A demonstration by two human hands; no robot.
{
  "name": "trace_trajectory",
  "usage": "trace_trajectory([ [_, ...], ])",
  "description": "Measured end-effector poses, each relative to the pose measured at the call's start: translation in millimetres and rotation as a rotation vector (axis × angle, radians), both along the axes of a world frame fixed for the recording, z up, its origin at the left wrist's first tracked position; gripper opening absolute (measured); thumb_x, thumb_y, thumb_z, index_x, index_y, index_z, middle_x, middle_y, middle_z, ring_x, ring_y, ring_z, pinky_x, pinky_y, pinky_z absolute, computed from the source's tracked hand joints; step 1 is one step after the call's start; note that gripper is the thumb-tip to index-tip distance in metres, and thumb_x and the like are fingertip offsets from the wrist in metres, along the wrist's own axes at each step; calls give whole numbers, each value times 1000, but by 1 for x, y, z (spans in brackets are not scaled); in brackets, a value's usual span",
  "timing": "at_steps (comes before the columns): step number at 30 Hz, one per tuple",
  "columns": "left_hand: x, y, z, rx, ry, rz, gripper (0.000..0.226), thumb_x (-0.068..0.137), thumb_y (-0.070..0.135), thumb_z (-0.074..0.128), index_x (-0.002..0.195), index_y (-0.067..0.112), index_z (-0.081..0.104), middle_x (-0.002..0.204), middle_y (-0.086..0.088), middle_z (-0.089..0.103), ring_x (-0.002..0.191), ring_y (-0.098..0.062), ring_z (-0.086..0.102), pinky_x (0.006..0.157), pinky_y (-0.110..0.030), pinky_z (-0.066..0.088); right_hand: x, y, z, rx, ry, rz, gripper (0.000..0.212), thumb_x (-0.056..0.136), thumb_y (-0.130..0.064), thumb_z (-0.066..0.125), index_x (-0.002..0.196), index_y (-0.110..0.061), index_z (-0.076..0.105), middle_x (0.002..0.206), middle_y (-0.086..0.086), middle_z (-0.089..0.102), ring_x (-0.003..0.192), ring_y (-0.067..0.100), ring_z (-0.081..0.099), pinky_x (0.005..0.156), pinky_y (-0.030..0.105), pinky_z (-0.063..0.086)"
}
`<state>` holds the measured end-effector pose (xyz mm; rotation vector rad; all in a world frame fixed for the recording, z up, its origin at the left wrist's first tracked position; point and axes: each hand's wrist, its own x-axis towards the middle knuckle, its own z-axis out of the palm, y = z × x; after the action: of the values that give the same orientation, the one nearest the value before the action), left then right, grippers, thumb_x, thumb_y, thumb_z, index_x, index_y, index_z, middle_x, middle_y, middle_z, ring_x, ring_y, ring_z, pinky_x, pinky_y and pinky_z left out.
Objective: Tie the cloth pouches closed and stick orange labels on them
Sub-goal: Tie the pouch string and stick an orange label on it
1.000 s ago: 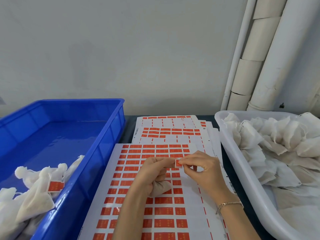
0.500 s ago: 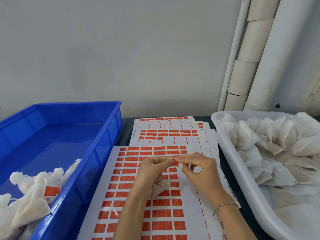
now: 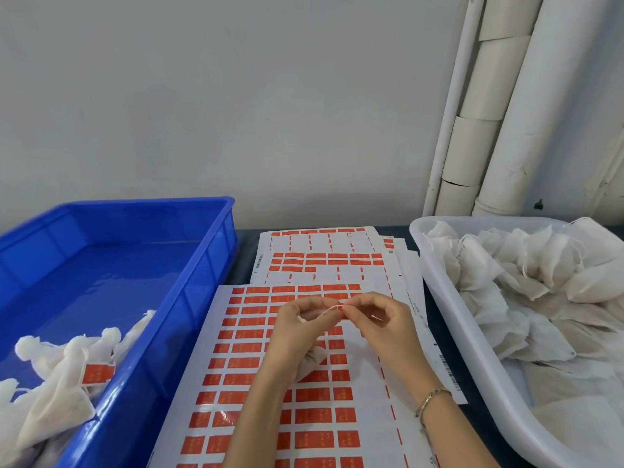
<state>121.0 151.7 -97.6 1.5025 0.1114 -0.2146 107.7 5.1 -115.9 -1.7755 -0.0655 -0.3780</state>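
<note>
Against a plain grey wall with white pipes [image 3: 506, 106] in the corner, a dark surface [image 3: 244, 261] carries sheets of orange labels [image 3: 260, 336], a blue bin [image 3: 189, 298] on the left and a white bin [image 3: 449, 298] on the right. Above the front sheet, the left hand [image 3: 300, 327] grips a cloth pouch [image 3: 312, 361] in its palm, fingers pinched on the pouch's white string [image 3: 329, 309]. The right hand [image 3: 381, 327] pinches the string's other end, fingertips nearly touching the left's. Tied, labelled pouches [image 3: 64, 373] lie in the blue bin; untied pouches [image 3: 526, 285] fill the white one.
</note>
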Motion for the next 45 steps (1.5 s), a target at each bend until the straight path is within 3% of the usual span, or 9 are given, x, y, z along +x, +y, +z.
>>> trace_trajectory([
  [5, -1, -3, 0, 173, -183, 37, 5, 80, 26, 75, 82, 22, 74, 76, 5, 72, 41, -3, 53, 39, -9, 36, 0, -1, 0, -59, 6, -12, 13, 82, -22, 73, 81, -34, 69, 79, -21, 70, 84, -3, 65, 70, 12, 54],
  [10, -2, -4, 0, 306, -362, 42, 6, 82, 33, 72, 76, 33, 70, 75, 19, 69, 77, -1, 65, 59, -11, 49, 0, 1, 0, 2, 13, 2, 6, 84, -23, 70, 84, -30, 69, 75, -16, 70, 68, 6, 65, 62, 13, 52],
  [14, 0, -6, -2, 246, -370, 95, 8, 83, 35, 71, 88, 29, 71, 82, 13, 70, 66, -7, 62, 55, -12, 47, 0, 4, 1, 153, 23, -10, 4, 88, -25, 65, 90, -23, 67, 73, -7, 70, 67, 11, 66, 62, 15, 53],
  [19, 0, 1, -5, 319, -338, -45, 13, 86, 19, 67, 92, 30, 65, 91, 11, 69, 84, -5, 66, 63, -11, 50, 1, 1, 1, 283, 10, -44, 9, 92, -26, 58, 98, -20, 61, 76, -4, 69, 73, 15, 68, 66, 18, 55],
  [23, -6, 2, -5, 337, -351, -49, 10, 82, 29, 74, 87, 31, 66, 83, 14, 68, 80, 2, 65, 64, -11, 52, -2, 3, 4, 316, -58, -56, 11, 95, -24, 53, 98, -15, 58, 77, 0, 69, 70, 20, 68, 69, 22, 57],
  [30, -36, 22, 18, 444, -449, 114, 9, 82, 29, 72, 87, 35, 66, 86, 15, 68, 80, 2, 63, 67, -9, 51, -14, 16, 16, 120, -81, 52, 17, 93, -11, 57, 99, -24, 67, 93, -13, 71, 87, 14, 69, 74, 27, 59],
  [34, -67, 48, 55, 506, -546, 154, 8, 87, 21, 67, 92, 27, 69, 82, 14, 69, 80, 6, 64, 65, -5, 48, -40, 53, 34, -120, -149, 158, 23, 74, -44, 66, 97, -45, 65, 97, -39, 63, 97, -7, 62, 74, 7, 51],
  [37, -93, 80, 87, 592, -617, 151, 10, 87, 21, 66, 96, 23, 70, 84, 11, 71, 81, 1, 67, 72, -12, 53, -52, 86, 58, -164, -235, 169, 16, 70, -48, 63, 85, -52, 61, 84, -47, 59, 90, -14, 60, 66, 0, 46],
  [45, -73, 172, 159, 932, -599, 170, 11, 83, 9, 65, 80, 20, 69, 76, 8, 71, 72, -6, 67, 61, -13, 50, -17, 181, 122, -332, -322, 344, 9, 83, -22, 69, 76, -20, 64, 68, -15, 63, 71, 3, 61, 69, 12, 48],
])
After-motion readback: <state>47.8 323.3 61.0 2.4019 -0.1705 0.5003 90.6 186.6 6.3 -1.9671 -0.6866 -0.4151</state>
